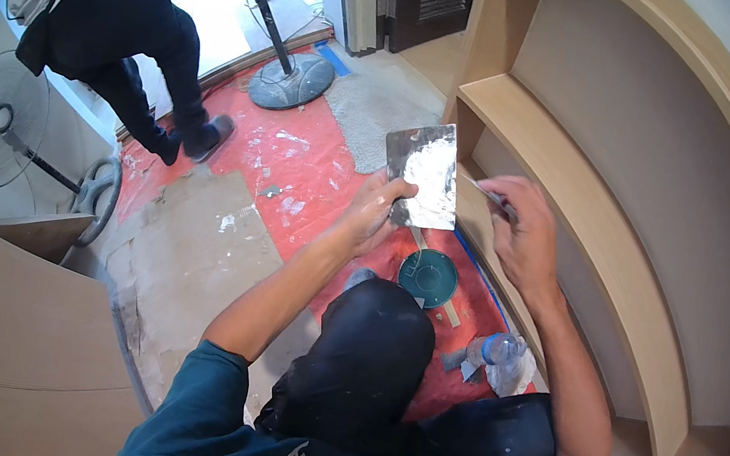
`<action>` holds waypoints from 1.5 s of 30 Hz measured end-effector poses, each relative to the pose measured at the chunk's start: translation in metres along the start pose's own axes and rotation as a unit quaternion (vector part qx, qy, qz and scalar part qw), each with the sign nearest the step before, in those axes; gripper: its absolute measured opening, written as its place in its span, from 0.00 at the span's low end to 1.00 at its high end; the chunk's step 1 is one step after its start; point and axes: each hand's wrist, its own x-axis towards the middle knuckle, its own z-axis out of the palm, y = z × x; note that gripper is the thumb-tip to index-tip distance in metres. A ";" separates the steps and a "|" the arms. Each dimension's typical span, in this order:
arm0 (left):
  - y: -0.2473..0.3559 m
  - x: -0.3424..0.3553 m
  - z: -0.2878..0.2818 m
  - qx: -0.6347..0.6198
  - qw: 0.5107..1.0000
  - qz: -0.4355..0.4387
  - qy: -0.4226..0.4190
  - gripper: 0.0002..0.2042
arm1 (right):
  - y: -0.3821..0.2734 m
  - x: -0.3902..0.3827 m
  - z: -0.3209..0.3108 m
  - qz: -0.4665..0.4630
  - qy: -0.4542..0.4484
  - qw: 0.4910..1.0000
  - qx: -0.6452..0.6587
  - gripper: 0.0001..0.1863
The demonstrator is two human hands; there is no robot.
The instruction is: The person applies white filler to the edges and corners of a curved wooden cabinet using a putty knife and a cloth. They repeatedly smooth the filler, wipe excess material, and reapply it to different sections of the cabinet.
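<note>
My left hand [374, 211] grips the lower corner of a flat metal plate [422, 172] smeared with white filler paste, held up in front of me. My right hand [521, 226] is closed on a small putty knife [485, 191] whose blade points at the plate's right edge, close to the wooden shelf unit [533, 131]. Below the plate a round teal lid [429, 277] lies on the red floor sheet, with a wooden stick beside it. My dark-trousered knees are below that.
A pale wooden shelf unit fills the right side. Another person [120, 27] in dark trousers walks at the upper left. A pedestal fan base [292, 80] stands on the red sheet [281, 157]; a second fan [4, 123] lies left. Cardboard [190, 248] covers the floor. A plastic bottle [498, 349] lies by my knee.
</note>
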 end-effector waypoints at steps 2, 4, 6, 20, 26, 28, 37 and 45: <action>-0.010 0.004 0.006 -0.022 0.999 -0.015 -0.020 0.17 | -0.005 0.007 0.004 -0.055 0.007 0.995 -0.083 0.20; -0.013 0.005 0.019 0.037 0.999 0.027 -0.023 0.15 | -0.010 0.013 0.006 -0.082 0.021 0.988 -0.131 0.22; -0.015 0.008 0.031 0.032 0.997 0.053 -0.044 0.15 | -0.014 0.017 0.008 -0.080 0.041 0.986 -0.142 0.22; -0.058 0.065 0.054 0.094 0.977 0.134 0.139 0.28 | 0.014 -0.001 0.040 0.211 -0.054 0.975 0.052 0.14; -0.076 0.079 0.037 0.196 0.950 0.138 0.202 0.30 | 0.022 -0.010 0.052 0.254 -0.088 0.959 0.088 0.14; -0.085 0.084 0.026 0.249 0.931 0.155 0.216 0.30 | 0.029 -0.013 0.061 0.268 -0.101 0.954 0.093 0.13; -0.079 0.086 -0.030 0.147 0.956 0.124 0.223 0.25 | 0.037 -0.011 0.047 0.407 -0.122 0.865 0.267 0.12; -0.069 0.049 -0.032 -0.267 0.955 -0.075 0.109 0.18 | 0.009 -0.001 0.022 0.035 -0.003 0.995 0.097 0.17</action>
